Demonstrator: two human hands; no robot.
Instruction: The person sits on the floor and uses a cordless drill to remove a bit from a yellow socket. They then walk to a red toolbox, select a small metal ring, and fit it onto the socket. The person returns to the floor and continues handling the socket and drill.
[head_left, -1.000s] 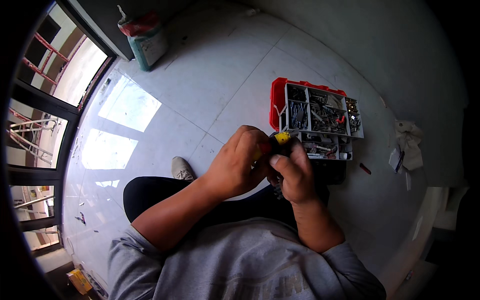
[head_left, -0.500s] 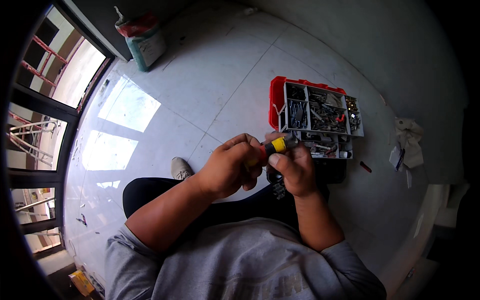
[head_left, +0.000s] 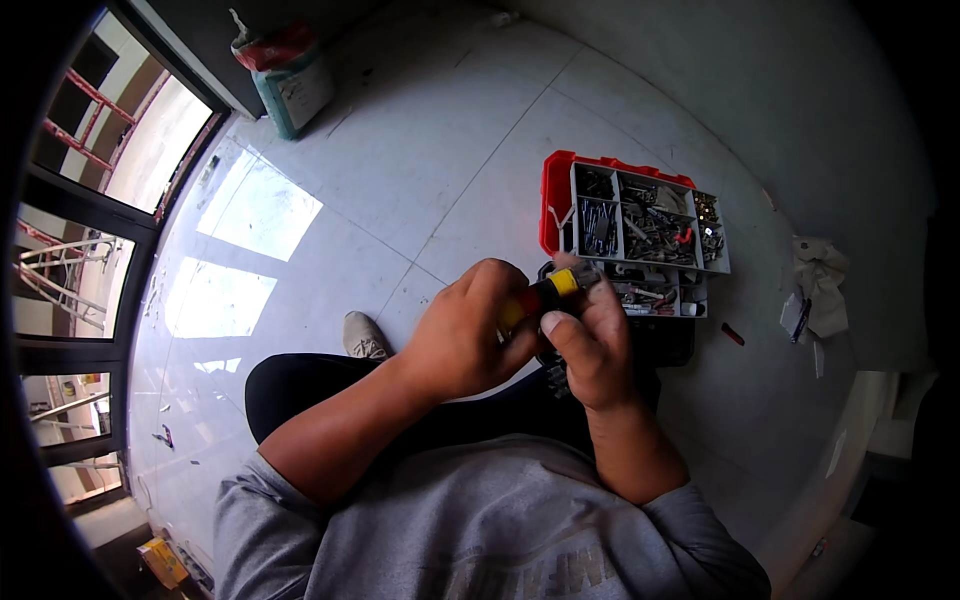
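We saw the tool (head_left: 566,281), with its red, black and yellow handle and greyish front end, held in the air above the lap, slanting up toward the right. The left hand (head_left: 462,330) was wrapped in a fist round the handle, and the right hand (head_left: 597,345) was half curled about the front end, its thumb bent in beside the handle; we could not tell whether its fingers pinched the tool or some smaller piece. Just below that hand we noticed a dark, knobbly strip (head_left: 560,380), partly hidden. Beyond the hands we had the red case (head_left: 551,210) on the floor (head_left: 470,170), its upper tray (head_left: 618,232) divided into compartments of screws and fittings, and a lower tray (head_left: 655,316) nearer us, also filled. To the right of it lay a dark red stick (head_left: 733,333) and, farther off near the wall, a pale cloth (head_left: 824,300). Across the floor, well apart at the upper left, we saw a red-and-green sack (head_left: 295,95), and a shoe (head_left: 365,336) showed past the left knee (head_left: 285,385).
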